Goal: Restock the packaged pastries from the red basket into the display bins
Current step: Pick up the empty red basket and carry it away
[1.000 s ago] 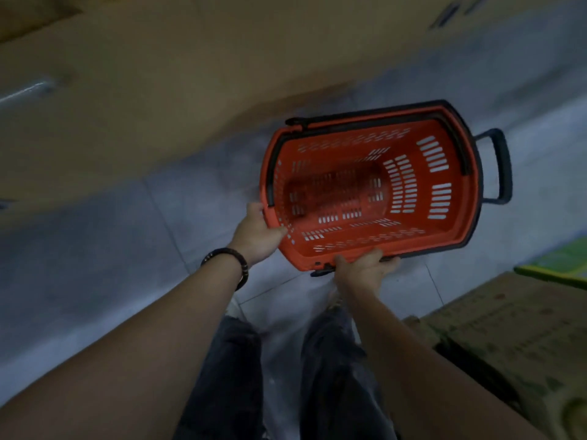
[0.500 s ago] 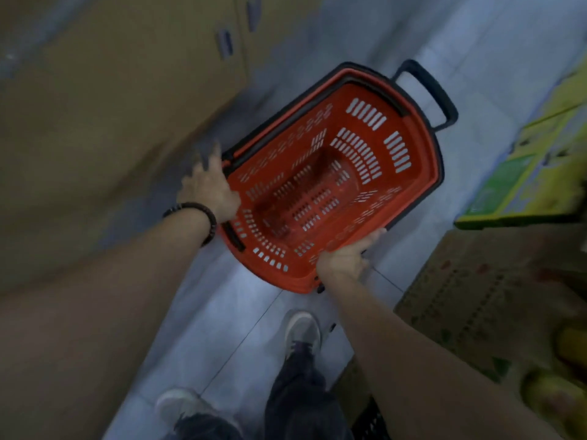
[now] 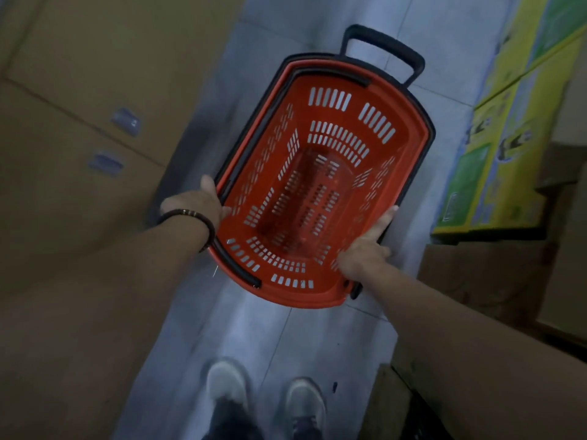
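Basket: your red basket (image 3: 409, 147) is empty.
Hands: your left hand (image 3: 203, 201) and right hand (image 3: 365, 249) grip its rim.
Remaining: probably nothing; display bins not in view.

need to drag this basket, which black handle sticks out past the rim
The looped pull handle at the far end of the red basket; the carry handles lie folded flat along its rim.
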Action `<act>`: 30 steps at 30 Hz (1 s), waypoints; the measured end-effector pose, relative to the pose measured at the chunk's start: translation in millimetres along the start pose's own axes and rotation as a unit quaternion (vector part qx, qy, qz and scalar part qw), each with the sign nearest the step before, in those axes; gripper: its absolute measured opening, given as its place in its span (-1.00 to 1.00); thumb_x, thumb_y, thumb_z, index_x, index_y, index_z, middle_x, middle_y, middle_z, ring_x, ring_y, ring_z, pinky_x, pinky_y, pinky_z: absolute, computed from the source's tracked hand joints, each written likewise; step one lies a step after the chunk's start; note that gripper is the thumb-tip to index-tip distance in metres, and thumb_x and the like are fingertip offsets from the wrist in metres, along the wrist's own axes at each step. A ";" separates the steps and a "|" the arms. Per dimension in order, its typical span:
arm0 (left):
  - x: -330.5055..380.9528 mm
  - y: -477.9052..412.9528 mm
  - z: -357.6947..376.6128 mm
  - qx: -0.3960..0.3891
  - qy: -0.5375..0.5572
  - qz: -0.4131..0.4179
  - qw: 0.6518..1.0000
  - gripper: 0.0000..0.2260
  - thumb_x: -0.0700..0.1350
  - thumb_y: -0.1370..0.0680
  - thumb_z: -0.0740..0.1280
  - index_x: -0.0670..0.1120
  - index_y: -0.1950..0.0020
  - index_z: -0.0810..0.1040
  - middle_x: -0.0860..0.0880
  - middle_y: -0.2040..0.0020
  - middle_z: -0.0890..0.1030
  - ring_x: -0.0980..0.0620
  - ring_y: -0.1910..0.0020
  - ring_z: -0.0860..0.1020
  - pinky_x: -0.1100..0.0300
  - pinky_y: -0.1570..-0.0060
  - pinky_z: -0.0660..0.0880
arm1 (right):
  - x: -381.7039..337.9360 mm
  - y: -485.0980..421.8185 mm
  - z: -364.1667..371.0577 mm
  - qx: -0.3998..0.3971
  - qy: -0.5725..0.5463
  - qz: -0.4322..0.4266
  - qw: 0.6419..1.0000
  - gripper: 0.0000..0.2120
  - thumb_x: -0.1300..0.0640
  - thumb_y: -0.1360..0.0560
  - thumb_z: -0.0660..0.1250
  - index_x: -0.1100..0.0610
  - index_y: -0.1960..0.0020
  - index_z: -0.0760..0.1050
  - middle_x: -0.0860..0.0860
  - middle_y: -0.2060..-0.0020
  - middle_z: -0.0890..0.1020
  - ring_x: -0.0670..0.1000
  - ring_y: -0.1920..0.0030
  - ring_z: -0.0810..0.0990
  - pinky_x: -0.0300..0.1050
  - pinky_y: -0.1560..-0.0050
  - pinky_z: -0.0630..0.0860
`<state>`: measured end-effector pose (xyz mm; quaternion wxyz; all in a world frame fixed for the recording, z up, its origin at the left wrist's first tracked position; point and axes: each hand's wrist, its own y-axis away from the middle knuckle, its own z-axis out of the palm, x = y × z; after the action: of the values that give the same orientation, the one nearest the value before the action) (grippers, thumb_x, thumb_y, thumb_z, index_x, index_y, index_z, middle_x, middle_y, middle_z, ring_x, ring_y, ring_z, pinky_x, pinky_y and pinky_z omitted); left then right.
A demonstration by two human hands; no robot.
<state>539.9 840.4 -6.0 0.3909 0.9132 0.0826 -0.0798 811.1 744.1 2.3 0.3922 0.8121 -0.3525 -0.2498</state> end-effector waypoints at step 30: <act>295.2 -203.0 -309.2 0.012 -0.049 -0.007 0.999 -0.58 0.20 -0.69 0.27 -0.08 -0.18 0.16 -0.05 0.24 0.46 -0.02 0.38 0.43 -0.01 0.19 0.46 | -136.5 -283.0 -341.4 0.067 -0.090 0.070 0.991 0.23 0.25 -0.63 0.37 -0.21 -0.38 -0.80 0.47 -0.56 -0.30 0.17 0.26 0.65 -0.07 0.40 0.36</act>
<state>809.1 1229.5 0.5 0.3834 0.9120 0.0686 -0.1283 1065.0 1132.0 -16.4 0.3198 0.7840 -0.4588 -0.2694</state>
